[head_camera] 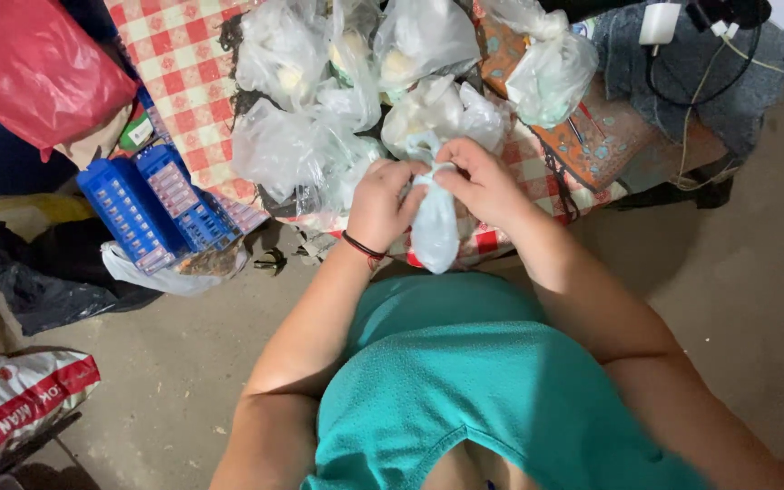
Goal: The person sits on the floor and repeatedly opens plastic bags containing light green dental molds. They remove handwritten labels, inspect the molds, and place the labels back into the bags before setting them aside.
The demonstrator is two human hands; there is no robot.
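Small clear plastic bag (435, 227) w/ pale contents hangs between both hands at near edge of the table, just above the red-and-white checked cloth (188, 73). Left hand (381, 201) is closed around the bag's neck from the left side, fingers curled tight; a dark band sits on that wrist. Right hand (483, 181) pinches the twisted top from the right, thumb & fingertips pressed on the plastic. Bag body droops down toward the person's teal shirt (465, 381).

Far of the hands: heap of tied clear bags (338, 100), each holding whitish stuff, can't tell what exactly. One more filled bag (551, 73) lies far right, partly on an orange patterned tray (596, 136).

Left side: blue plastic crates (151, 204) w/ rows of small items in slots, a black bag (47, 272) on the floor near them, red bag (29, 63) far left, printed sack (11, 408) near left.
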